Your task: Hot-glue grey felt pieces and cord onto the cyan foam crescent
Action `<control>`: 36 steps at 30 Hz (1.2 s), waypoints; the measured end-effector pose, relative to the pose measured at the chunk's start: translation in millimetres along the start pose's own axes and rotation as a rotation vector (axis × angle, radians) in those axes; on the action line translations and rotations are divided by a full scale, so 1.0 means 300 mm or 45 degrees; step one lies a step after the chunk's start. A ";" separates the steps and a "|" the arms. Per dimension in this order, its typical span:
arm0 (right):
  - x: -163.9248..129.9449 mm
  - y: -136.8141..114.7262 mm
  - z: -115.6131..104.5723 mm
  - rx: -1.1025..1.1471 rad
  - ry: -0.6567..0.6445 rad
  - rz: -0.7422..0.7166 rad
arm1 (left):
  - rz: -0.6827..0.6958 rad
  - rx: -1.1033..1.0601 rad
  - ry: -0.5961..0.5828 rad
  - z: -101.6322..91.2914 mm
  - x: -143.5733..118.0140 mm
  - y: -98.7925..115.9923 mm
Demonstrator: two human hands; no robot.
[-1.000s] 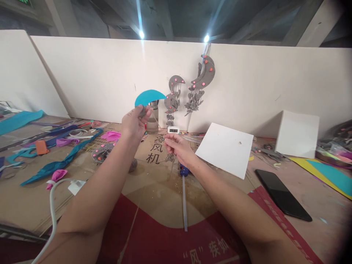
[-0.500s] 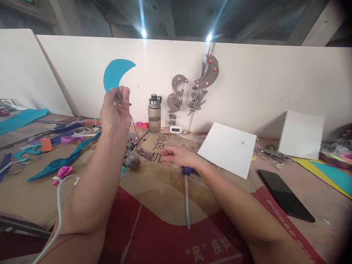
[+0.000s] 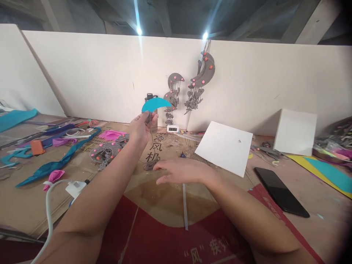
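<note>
My left hand (image 3: 143,130) pinches a bright blue crescent-shaped piece (image 3: 156,105) by its lower edge, with a strand of grey yarn (image 3: 151,136) hanging from the grip. That strand leads down toward a loose heap of grey yarn (image 3: 150,165) on the cardboard. Palm down above the cardboard, my right hand (image 3: 183,170) has its fingers stretched out and their tips beside the yarn heap. Nothing shows in it. Partly hidden behind the right hand is a blue tool (image 3: 183,156), and a translucent stick (image 3: 185,209) extends on the near side.
Grey crescent hangings (image 3: 205,71) with pink dots hang on the white wall. Similar pieces (image 3: 106,152) lie left of my forearm. A white board (image 3: 224,146), a black phone (image 3: 280,192) and a small digital clock (image 3: 172,128) rest on the table. A white cable (image 3: 48,216) runs at left.
My left hand has come down and to the right with the blue crescent, which now tilts flatter and overlaps the bottle. My right hand has lowered slightly toward me, over the blue tool.
</note>
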State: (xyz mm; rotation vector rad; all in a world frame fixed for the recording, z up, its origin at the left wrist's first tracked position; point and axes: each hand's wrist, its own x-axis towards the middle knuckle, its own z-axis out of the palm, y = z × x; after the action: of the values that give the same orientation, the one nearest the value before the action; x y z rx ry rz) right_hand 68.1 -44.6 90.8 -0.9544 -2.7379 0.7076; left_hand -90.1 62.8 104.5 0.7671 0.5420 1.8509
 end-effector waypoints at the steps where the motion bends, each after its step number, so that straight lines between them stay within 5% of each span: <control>1: -0.012 -0.024 -0.004 -0.051 0.077 -0.018 | -0.015 0.010 0.017 -0.013 0.006 -0.016; 6: -0.042 -0.065 -0.035 -0.034 0.686 -0.013 | -0.162 0.044 0.106 -0.071 0.008 -0.124; 9: -0.074 -0.004 -0.054 -0.105 0.830 0.059 | -0.177 0.061 0.097 -0.094 0.002 -0.172; 13: -0.151 0.110 -0.038 -0.363 0.630 0.382 | -0.188 0.065 0.065 -0.107 0.004 -0.189; 19: -0.216 0.216 0.081 -0.658 0.169 0.673 | -0.206 0.090 0.006 -0.098 0.003 -0.181; 26: -0.181 0.210 0.136 -0.761 0.164 0.738 | -0.179 0.121 -0.127 -0.085 -0.022 -0.178; 29: -0.183 0.214 0.118 -0.719 0.305 0.690 | -0.165 0.140 -0.170 -0.084 -0.023 -0.175; 36: -0.171 0.218 0.017 -0.133 0.994 0.509 | -0.191 0.218 -0.211 -0.097 -0.023 -0.196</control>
State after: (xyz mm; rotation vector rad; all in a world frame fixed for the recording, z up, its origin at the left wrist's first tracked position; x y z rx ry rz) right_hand 142.5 -33.8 55.1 -1.4431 -1.9316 0.1609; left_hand -71.6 78.3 43.2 0.9582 0.6383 1.6012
